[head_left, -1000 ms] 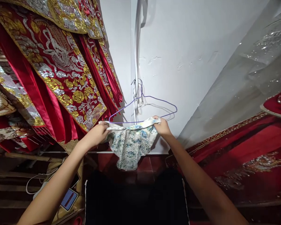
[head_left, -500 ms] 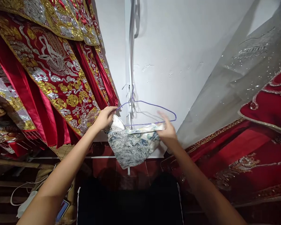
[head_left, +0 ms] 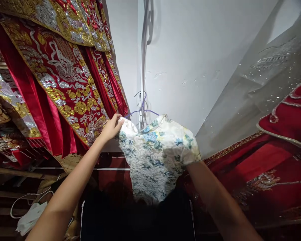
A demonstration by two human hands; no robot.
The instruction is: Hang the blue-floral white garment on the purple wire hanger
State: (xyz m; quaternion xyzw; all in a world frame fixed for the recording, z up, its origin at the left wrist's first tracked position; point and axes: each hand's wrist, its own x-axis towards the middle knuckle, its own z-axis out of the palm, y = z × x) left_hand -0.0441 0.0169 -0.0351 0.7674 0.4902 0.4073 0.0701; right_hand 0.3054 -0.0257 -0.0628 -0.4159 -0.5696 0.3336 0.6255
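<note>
Two hands on one floral cloth (head_left: pixel 155 157) | left hand (head_left: pixel 111 127) pinches its left edge at the wire hanger (head_left: pixel 141 108) to steady it | right hand hidden under cloth, grip unreadable | white wall (head_left: pixel 190 60) behind.

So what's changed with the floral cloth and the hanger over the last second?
The floral cloth has been pulled up over the purple wire hanger, so only the hook and top wires show. The right hand has gone under the cloth, out of sight. The left hand moved up and now pinches the cloth's left corner. The hanger stayed on the wall, and the red embroidered garments are unchanged.
</note>
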